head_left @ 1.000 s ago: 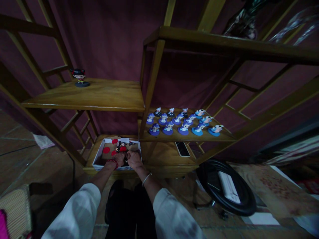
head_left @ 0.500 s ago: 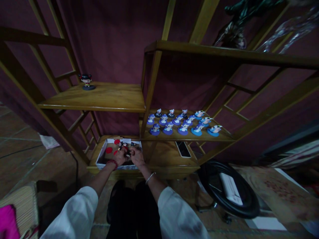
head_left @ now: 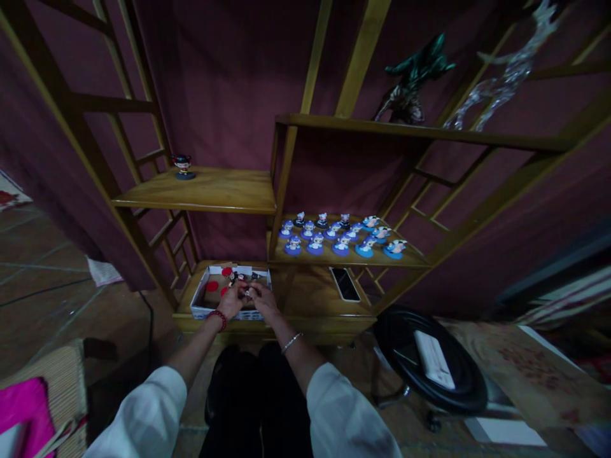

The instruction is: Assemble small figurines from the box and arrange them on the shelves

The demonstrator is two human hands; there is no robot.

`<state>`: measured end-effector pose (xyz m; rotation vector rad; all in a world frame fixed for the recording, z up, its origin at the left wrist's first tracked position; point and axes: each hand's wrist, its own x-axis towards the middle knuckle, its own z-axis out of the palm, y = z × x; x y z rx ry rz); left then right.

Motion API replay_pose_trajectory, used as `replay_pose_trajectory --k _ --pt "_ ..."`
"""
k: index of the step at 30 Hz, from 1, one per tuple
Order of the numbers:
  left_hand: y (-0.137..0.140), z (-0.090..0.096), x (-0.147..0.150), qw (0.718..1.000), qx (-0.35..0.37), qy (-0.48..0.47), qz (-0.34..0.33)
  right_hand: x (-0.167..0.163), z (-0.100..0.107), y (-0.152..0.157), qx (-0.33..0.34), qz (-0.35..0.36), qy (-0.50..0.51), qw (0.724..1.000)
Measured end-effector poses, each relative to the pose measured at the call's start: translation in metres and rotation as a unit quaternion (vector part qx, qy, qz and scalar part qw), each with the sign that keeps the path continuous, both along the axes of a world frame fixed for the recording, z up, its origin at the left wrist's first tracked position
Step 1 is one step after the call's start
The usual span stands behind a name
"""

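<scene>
Reaching over a shallow, white-walled cardboard box, the left hand pinches a small black-and-pale figurine piece at its two o'clock; the right hand, equally near, grips it at ten o'clock. Its long axis is unclear.

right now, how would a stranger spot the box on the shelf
Find the wooden shelf unit. On its lowest shelf, at left, sits an open box beneath the left hand and right hand. Red discs inside its white walls distinguish it from the phone.
</scene>
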<state>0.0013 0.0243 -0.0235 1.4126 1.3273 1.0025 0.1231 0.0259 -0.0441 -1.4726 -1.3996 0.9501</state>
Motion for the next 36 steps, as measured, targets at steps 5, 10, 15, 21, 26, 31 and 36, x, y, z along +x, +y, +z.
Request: replay_pose_trajectory --k 5,10,15,21,26,31,36 --pt "-0.014 0.003 0.006 0.995 -0.017 -0.094 0.026 0.0 0.002 -0.009 -0.023 -0.012 0.117 0.993" --pt "-0.031 0.013 0.014 0.985 -0.047 -0.148 0.073 0.002 0.014 -0.02 -0.049 -0.039 0.203 0.977" --pt "-0.043 0.014 0.018 0.976 -0.08 -0.168 0.11 0.005 0.021 -0.032 -0.045 -0.039 0.238 0.97" --pt "-0.06 0.014 0.024 0.967 -0.112 -0.204 0.102 0.01 0.026 -0.042 -0.056 -0.021 0.243 0.968" --pt "-0.073 0.013 0.028 0.957 -0.116 -0.245 0.1 0.013 0.031 -0.05 -0.063 0.001 0.257 0.964" --pt "-0.083 0.006 0.027 0.947 -0.118 -0.274 0.118 0.016 0.032 -0.062 -0.039 0.035 0.257 0.965" --pt "-0.092 -0.003 0.022 0.937 -0.143 -0.295 0.124 0.018 0.028 -0.072 -0.014 0.089 0.234 0.968"
